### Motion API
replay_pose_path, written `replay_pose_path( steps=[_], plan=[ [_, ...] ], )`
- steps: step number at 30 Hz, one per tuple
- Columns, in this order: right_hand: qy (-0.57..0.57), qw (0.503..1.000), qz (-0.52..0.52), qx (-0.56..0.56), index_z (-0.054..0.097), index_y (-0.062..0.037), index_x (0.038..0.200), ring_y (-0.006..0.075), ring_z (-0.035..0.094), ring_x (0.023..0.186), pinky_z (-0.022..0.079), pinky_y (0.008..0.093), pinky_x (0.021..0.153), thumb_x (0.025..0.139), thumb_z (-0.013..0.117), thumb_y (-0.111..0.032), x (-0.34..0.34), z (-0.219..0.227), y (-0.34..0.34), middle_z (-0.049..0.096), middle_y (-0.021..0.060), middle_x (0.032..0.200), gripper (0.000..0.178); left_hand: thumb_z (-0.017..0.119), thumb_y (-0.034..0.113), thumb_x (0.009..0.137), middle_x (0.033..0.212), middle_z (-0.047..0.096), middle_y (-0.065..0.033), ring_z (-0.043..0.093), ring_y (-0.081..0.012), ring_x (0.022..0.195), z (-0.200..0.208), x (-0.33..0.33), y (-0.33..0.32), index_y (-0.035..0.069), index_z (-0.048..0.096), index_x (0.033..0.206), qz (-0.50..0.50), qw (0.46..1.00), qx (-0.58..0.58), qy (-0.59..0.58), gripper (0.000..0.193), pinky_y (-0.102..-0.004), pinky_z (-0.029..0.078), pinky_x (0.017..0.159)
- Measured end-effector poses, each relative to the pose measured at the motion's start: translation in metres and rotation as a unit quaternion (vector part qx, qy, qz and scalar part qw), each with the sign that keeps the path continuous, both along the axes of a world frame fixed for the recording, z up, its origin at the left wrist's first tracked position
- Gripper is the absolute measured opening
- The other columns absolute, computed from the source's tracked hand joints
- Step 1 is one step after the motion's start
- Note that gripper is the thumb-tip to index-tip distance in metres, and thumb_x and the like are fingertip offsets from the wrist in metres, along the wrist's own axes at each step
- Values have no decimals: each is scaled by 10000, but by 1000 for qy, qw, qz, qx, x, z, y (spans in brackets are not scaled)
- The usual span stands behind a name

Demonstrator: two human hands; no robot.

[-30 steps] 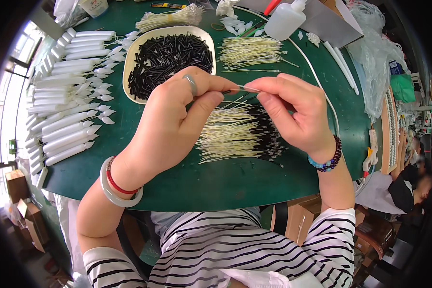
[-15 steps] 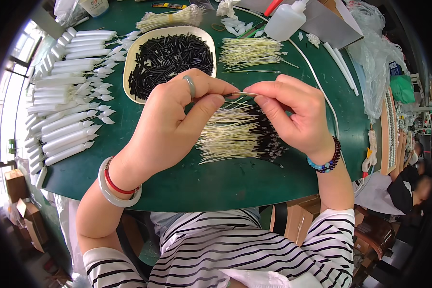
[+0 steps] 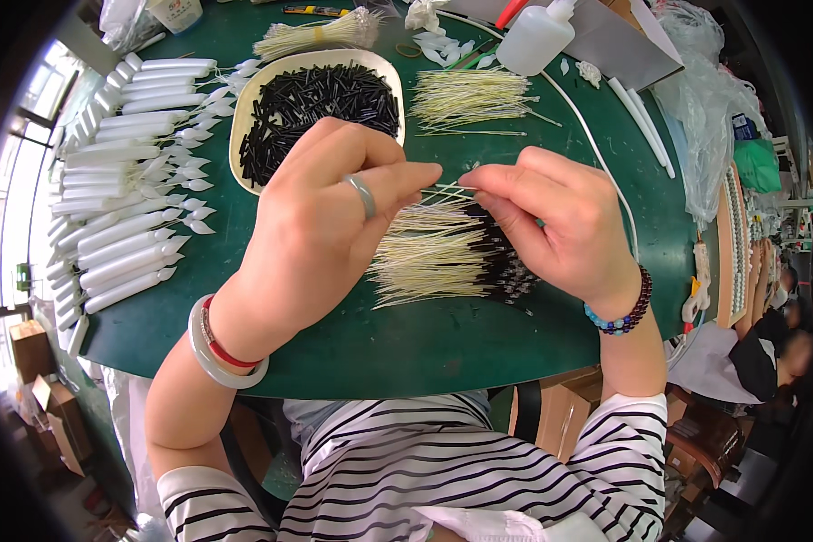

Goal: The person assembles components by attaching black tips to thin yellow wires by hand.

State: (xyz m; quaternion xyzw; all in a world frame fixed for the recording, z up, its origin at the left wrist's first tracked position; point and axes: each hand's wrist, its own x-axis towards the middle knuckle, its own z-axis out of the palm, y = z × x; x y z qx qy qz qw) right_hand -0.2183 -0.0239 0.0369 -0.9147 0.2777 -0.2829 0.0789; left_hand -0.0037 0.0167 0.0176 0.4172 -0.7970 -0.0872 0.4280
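My right hand point(image 3: 556, 226) pinches a thin pale wire point(image 3: 450, 187) between thumb and forefinger. Opposite it, my left hand point(image 3: 321, 221) has its fingers closed near the wire's left end; what is between them is hidden. Below both hands lies a row of pale wires point(image 3: 429, 262) whose right ends carry black sleeves point(image 3: 506, 257) with small clear tips. Behind my left hand stands a cream tray point(image 3: 242, 135) heaped with short black tubes point(image 3: 321, 104). Another bundle of pale wires point(image 3: 470, 98), with no black sleeves showing, lies beyond my fingers.
White candle-shaped pieces with flame tips point(image 3: 131, 217) line the table's left side. At the back are a tied wire bundle point(image 3: 321, 34), a white squeeze bottle point(image 3: 537, 38) and a grey box point(image 3: 619, 41). A white cable point(image 3: 596, 149) runs down the right, near two white tubes point(image 3: 641, 126).
My left fingertips have drawn slightly apart from the right ones, and that hand has rolled over, its thumb now mostly hidden. My right hand has dropped slightly, still pinching.
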Motion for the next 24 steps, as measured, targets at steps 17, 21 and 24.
replay_pose_path(
  steps=[17, 21, 24],
  plan=[
    [10, 999, 25, 37, 588, -34, 828, 272, 586, 707, 454, 358, 695, 804, 648, -109, -8, -10, -11, 613, 84, 766, 99, 661, -17, 743, 710, 631, -55, 605, -233, 660, -7, 0, 3, 22, 628, 1003, 40, 998, 44, 10, 265, -319, 497, 599],
    [-4, 996, 41, 75, 582, -39, 804, 260, 585, 696, 445, 351, 706, 806, 648, -98, -12, -7, -14, 610, 78, 738, 88, 680, -78, 722, 772, 671, -75, 652, -156, 715, 0, -1, 4, -8, 651, 976, 38, 995, 88, 21, 265, -256, 506, 685],
    [-34, 989, 26, 141, 586, -44, 779, 249, 585, 663, 451, 344, 671, 796, 665, -109, -7, -4, -7, 610, 73, 727, 103, 679, -81, 718, 774, 669, -78, 653, -153, 709, -1, -3, 4, -8, 653, 953, 29, 995, 90, 36, 247, -253, 507, 678]
  ],
)
